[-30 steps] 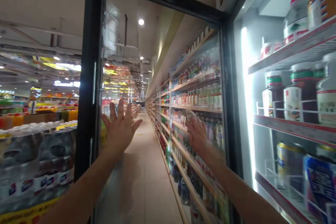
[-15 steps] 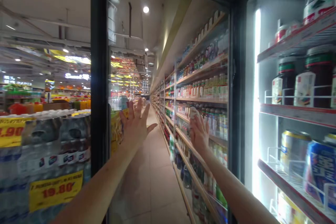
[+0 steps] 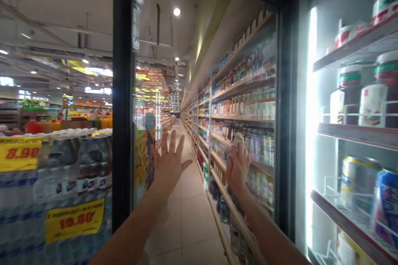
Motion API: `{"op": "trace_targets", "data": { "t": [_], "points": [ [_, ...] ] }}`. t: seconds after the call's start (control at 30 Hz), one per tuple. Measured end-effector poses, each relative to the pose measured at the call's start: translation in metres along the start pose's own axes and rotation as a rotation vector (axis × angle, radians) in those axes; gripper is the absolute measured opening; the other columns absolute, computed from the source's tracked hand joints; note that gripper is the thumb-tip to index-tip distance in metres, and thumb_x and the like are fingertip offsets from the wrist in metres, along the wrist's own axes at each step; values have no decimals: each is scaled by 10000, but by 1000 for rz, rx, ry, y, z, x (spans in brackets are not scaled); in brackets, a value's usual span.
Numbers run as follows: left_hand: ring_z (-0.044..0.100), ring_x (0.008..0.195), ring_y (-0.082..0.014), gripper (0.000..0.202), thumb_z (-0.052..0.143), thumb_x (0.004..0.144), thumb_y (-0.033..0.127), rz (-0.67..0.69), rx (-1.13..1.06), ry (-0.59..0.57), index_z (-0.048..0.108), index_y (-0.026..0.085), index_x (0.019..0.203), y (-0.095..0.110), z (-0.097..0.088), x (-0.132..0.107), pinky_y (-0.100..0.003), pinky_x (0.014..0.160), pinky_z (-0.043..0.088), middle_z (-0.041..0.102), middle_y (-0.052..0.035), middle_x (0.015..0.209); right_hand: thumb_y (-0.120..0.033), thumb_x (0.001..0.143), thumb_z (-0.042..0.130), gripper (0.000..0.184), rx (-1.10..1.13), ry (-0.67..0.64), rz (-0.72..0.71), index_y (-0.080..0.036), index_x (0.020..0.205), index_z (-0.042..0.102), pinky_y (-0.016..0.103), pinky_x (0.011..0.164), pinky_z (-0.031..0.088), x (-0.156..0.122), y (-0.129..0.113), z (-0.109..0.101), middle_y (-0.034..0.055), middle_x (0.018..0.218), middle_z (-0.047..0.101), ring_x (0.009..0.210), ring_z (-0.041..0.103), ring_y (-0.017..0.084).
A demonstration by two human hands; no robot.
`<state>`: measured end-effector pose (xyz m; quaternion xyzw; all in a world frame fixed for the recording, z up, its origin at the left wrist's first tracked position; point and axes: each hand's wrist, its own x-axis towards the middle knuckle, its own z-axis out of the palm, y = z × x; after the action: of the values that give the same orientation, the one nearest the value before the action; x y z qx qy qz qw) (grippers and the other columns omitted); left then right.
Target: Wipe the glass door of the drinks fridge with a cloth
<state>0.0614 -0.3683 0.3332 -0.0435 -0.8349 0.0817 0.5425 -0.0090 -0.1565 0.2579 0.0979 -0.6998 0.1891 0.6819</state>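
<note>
- Glass door (image 3: 199, 91): landmark; dark frame, stands swung out from the cooler.
- Shelving (image 3: 242, 117): shows in the door's pane, right half, rows of bottles; through the glass or mirrored, can't tell.
- Cooler (image 3: 357, 133): right of door, lit, bottles and cans on racks.
- Drink packs (image 3: 71, 169): left of door, stacked, yellow price signs (image 3: 74, 220) on the front.
- Left hand (image 3: 168, 163): in front of door's left half, fingers spread, released, holds nothing; palm looks laid on the glass, contact not certain.
- Right hand (image 3: 238, 165): in front of door's right half, fingers slightly bent, grasping the white cloth.
- White cloth (image 3: 239, 139): bunched at right fingertips, apparently pressed to door's pane, right of centre.
- Step, my read: wiping the glass; right hand rubs, left likely braces the door. How much is done, can't tell.
- Next move seems to call for: even pressure on the cloth, a sweep across more glass, left palm steadying so the door doesn't swing.
</note>
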Motion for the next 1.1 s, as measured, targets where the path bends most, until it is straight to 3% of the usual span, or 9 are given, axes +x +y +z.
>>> {"op": "trace_targets", "data": {
  "t": [0.1,0.17,0.33,0.53,0.67,0.73,0.9,0.97,1.1],
  "points": [
    [101,1394,-383,720,594,796,456,-6,-16,16,319,196,1409,-1,3,2,-675,1053,122,184,-149,1509,-197,870,392,545,65,-142,-250,-295,1404,341,530,1094,233,-7,-8,3,67,1402,454,1377,274,269],
    [112,1394,-380,710,592,798,454,-11,-30,15,329,197,1405,-2,4,2,-673,1054,134,194,-144,1508,-199,868,406,539,50,-164,-314,-327,1389,356,522,1107,208,-10,2,2,45,1375,486,1361,309,256],
    [125,1392,-384,705,584,804,449,-25,-38,-5,318,203,1409,-1,7,3,-678,1042,167,190,-138,1510,-211,892,349,507,-111,11,32,-244,1398,356,573,1039,278,-13,37,-5,135,1418,414,1347,321,298],
    [118,1394,-377,697,571,810,460,-28,-31,-6,322,201,1407,-3,12,3,-673,1045,159,195,-144,1509,-165,861,404,479,1,-238,-292,-289,1319,470,513,1109,191,-53,28,-8,51,1383,475,1356,308,248],
    [96,1400,-365,684,551,823,458,-27,-34,-2,308,210,1413,-2,13,2,-667,1052,153,178,-126,1516,-217,897,368,469,-105,-63,71,-242,1363,416,563,1048,265,-68,61,-16,118,1439,388,1347,314,291],
    [92,1400,-366,670,536,833,458,-20,-34,1,308,211,1413,-2,14,1,-672,1048,154,175,-122,1517,-231,901,361,509,-110,2,174,-221,1409,337,577,1018,297,-73,61,-16,146,1480,305,1361,279,315],
    [135,1394,-369,670,530,828,490,-12,-29,43,333,206,1403,-3,18,-1,-666,1049,151,214,-145,1505,-113,847,404,531,56,-246,-257,-267,1356,417,518,1100,222,-91,8,-8,50,1433,407,1395,217,261],
    [152,1391,-368,687,541,817,503,-16,-36,48,335,208,1402,-4,18,-2,-664,1052,143,233,-153,1498,-90,837,411,512,71,-270,-335,-276,1311,468,503,1114,202,-91,7,-9,33,1388,465,1389,238,239],
    [123,1398,-361,698,552,809,503,-11,-67,37,324,220,1405,-5,18,-2,-661,1056,141,227,-138,1504,-165,881,397,475,-54,-74,-38,-247,1348,423,550,1059,263,-79,38,-12,107,1440,388,1372,272,274]
  ]
}}
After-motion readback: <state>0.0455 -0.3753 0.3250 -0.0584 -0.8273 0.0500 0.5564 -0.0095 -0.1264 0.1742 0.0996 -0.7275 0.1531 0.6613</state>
